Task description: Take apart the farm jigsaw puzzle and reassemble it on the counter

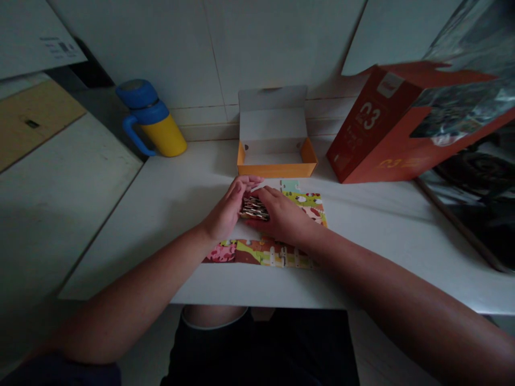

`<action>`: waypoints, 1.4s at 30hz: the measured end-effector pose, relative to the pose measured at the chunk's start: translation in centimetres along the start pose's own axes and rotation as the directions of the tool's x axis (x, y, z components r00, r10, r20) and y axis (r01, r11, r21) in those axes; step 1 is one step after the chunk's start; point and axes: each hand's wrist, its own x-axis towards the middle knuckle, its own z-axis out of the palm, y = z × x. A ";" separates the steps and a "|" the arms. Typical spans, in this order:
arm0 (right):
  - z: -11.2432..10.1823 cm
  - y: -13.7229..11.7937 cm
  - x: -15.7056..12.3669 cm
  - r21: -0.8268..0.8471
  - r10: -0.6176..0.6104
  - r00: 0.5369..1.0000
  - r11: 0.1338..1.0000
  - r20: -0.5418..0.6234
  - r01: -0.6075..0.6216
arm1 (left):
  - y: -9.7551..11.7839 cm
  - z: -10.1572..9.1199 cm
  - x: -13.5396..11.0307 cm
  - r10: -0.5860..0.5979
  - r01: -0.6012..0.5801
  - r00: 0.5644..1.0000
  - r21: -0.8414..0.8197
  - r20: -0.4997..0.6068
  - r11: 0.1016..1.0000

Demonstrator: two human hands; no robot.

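Observation:
Between my two hands is a stack of jigsaw puzzle pieces point(255, 209), seen edge-on, just above the white table. My left hand point(226, 210) presses the stack from the left with its fingers bent over the far side. From the right, my right hand point(287, 217) wraps round it, thumb on the near side. Under and around the hands lies a partly joined jigsaw puzzle point(277, 253) with a farm picture: white fence, pink patches, green grass. Its right part shows sheep, and my right hand and forearm cover some of it.
Behind the puzzle stands an open orange box point(277, 171), lid raised against the wall. A blue and yellow jug point(164, 131) is at the back left. To the right, a tall red box point(362, 128) leans, with clear plastic on it. The white table's point(257, 292) front edge is near my lap.

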 end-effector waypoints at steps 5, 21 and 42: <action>-1.5 -0.1 -0.1 0.037 0.045 0.997 0.998 -0.063 -0.043 | 2.8 -2.5 -0.5 0.023 -0.011 0.999 0.416 -0.025 0.909; -2.4 1.3 -0.6 0.110 0.186 0.952 0.980 -0.244 -0.163 | 5.1 -8.3 -10.3 -0.354 0.164 0.935 0.845 0.031 0.508; -3.2 2.0 -0.6 0.073 0.142 0.958 0.989 -0.248 -0.128 | 5.2 -8.4 -6.5 -0.518 0.277 0.855 0.873 -0.033 0.402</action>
